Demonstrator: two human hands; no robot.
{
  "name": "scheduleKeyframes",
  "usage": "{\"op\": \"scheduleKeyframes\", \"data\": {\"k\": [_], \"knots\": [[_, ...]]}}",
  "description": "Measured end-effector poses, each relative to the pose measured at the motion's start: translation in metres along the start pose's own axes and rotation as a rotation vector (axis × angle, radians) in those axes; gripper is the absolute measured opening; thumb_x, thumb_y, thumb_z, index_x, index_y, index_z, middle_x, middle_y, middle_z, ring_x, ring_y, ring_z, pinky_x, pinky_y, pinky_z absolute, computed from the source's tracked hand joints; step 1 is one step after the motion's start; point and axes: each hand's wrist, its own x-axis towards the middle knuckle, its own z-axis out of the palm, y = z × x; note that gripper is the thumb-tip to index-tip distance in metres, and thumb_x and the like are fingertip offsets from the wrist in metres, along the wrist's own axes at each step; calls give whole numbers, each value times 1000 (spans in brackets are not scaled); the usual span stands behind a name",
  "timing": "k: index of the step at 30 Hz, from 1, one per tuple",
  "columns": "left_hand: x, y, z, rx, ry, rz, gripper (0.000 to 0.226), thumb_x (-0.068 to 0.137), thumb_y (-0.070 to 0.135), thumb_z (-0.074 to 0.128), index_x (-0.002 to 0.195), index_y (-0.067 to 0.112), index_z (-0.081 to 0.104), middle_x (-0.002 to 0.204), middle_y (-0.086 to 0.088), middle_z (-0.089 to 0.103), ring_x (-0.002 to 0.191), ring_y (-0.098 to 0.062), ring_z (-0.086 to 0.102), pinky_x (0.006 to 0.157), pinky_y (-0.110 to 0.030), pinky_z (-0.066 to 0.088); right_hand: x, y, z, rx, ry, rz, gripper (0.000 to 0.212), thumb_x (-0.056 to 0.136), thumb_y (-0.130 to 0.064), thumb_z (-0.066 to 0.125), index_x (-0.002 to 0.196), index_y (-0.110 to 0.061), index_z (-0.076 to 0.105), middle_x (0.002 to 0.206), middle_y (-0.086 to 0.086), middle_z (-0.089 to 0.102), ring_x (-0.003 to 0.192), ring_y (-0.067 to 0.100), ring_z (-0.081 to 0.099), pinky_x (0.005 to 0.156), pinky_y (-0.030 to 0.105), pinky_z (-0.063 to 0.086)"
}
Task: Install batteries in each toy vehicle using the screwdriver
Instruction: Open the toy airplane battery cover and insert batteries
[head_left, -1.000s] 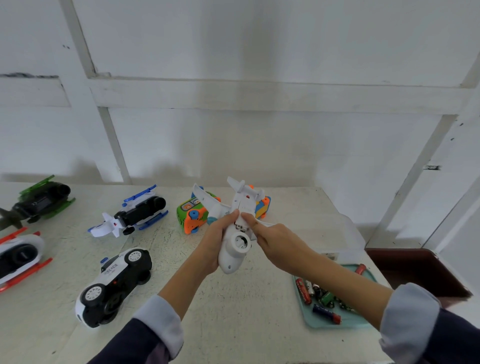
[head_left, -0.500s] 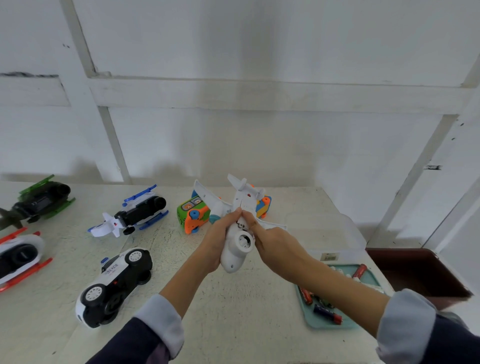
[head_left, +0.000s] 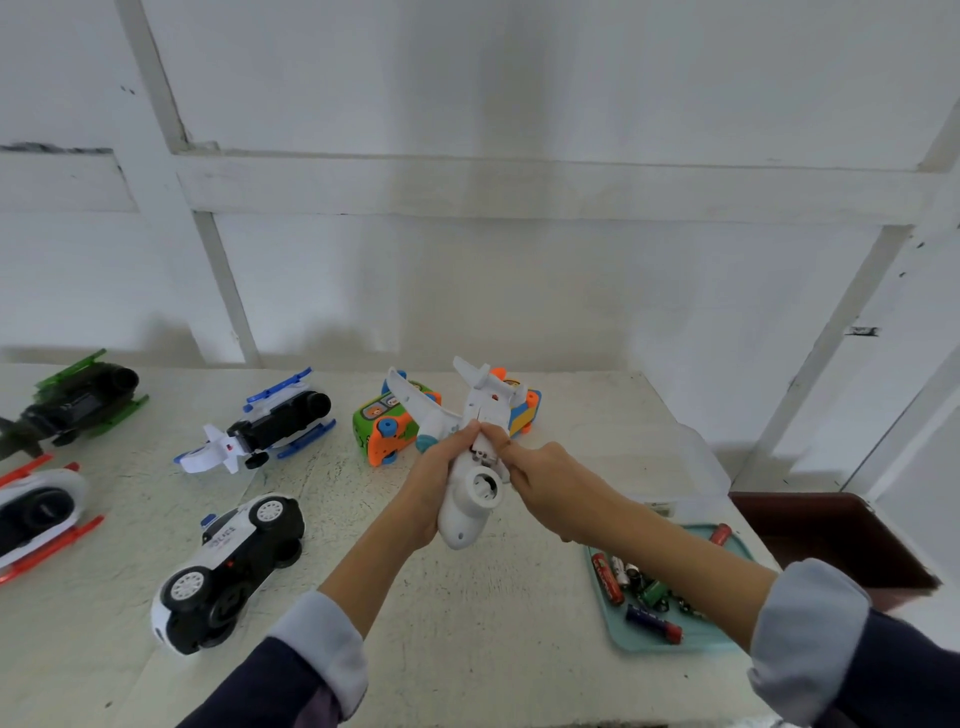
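The left hand (head_left: 434, 488) is gripping the plane (head_left: 470, 467) belly-up above the counter's (head_left: 467, 623) middle, exposing its battery hatch. The right hand's (head_left: 540, 480) fingers (head_left: 496, 436) are pinching at that hatch, probably working its cover. Batteries (head_left: 641, 592) are waiting in the tray (head_left: 675, 647) near the right edge.

The plane (head_left: 470, 499) is white, with a small teal patch near one wing. Behind it the bus (head_left: 387, 428) is green and orange with blue wheels. The police car (head_left: 228, 569) is black and white, its wheels white. One helicopter (head_left: 270, 423) is black with blue skids and a white tail, another (head_left: 78, 402) black with green, a third (head_left: 36, 514) white with red. The tray (head_left: 670, 642) is pale teal, holding red, green and dark blue batteries (head_left: 636, 584). The surface (head_left: 493, 623) is speckled off-white. The sleeves (head_left: 322, 639) are navy with light grey cuffs.
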Motion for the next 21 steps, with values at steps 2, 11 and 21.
{"op": "scheduleKeyframes", "data": {"k": [2,11,21], "knots": [[0,0,-1,-14,-17,2,17,98,28,49,96,17,62,64,-3,70,53,-15,65,53,-28,55,0,-1,-2,-3,-5,-2,54,101,-9,27,150,-22,6,64,-3,30,48,8,28,43,12,37],[-2,2,-9,-15,-85,43,20,99,25,46,98,16,63,70,-3,73,57,-16,69,49,-26,55,0,0,-12,34,5,-19,49,102,-12,25,149,-20,14,69,-15,26,51,4,29,47,12,39],[5,9,-38,-22,47,79,20,96,22,53,107,10,64,79,-8,73,60,-19,69,48,-28,55,-3,16,-11,117,-34,14,47,102,-16,26,147,-28,24,61,-5,36,44,15,36,52,35,44]]}}
